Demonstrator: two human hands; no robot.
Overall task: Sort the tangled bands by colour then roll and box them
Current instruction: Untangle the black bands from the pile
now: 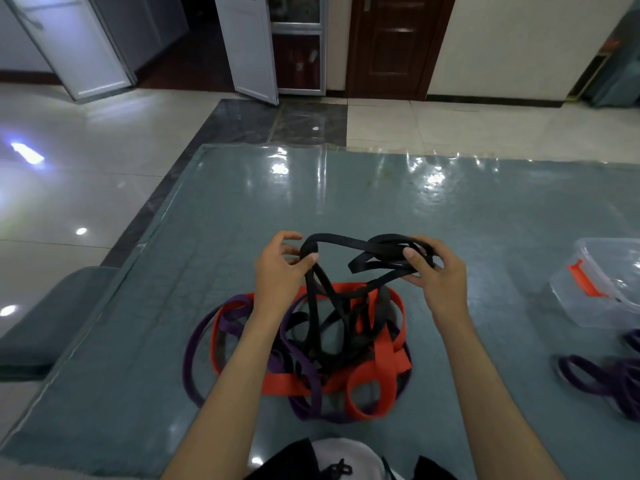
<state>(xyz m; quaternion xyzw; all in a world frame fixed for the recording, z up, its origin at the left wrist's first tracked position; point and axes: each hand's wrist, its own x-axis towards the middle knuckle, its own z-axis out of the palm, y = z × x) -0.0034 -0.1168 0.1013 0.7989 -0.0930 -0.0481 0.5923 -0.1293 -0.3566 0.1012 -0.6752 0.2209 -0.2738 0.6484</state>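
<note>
A tangled heap of bands lies on the table in front of me: orange-red bands (388,355), purple bands (194,344) and black ones mixed together. A black band (343,242) is lifted out of the heap and stretches between my hands. My left hand (280,268) pinches its left loop between thumb and fingers. My right hand (434,271) grips a bunch of black loops on the right. Black strands hang from both hands down into the heap.
A clear plastic box (602,282) with an orange latch stands at the right edge of the table. A separate pile of purple bands (602,379) lies in front of it. The table (242,209) has a glossy grey-green cover. A grey seat (52,306) sits at the left.
</note>
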